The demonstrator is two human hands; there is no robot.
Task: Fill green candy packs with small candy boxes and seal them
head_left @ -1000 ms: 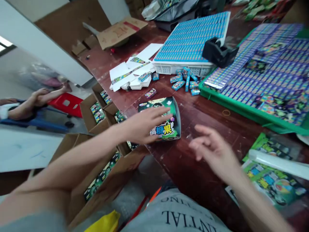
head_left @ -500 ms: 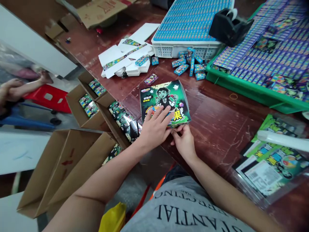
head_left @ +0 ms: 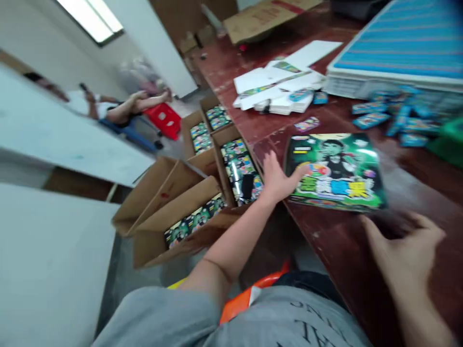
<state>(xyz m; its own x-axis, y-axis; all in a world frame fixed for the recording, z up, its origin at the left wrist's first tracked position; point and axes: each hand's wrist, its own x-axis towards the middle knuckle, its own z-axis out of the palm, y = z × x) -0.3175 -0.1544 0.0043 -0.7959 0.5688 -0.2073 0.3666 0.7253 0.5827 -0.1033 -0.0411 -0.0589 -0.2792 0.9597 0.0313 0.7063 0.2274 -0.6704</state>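
Observation:
A green and black candy display box (head_left: 336,166) with a cartoon figure on its lid lies on the dark red table. My left hand (head_left: 280,178) is at its left side, thumb over the lid's edge and fingers spread along the side. Near the box's front right corner, my right hand (head_left: 405,246) is apart from it, thumb and fingers spread with nothing between them; it is blurred. A small purple candy box (head_left: 306,124) lies just behind the display box.
Cartons (head_left: 235,193) holding green boxes stand left of the table (head_left: 325,241). White card sheets (head_left: 282,82), small blue boxes (head_left: 372,120) and a white crate (head_left: 343,82) lie behind. A green tray (head_left: 450,142) is at right. Another person (head_left: 126,108) sits far left.
The view has swung left, so things appear farther right. My left hand has gone from the lid's top to the box's left side. My right hand has come away from the front edge and opened.

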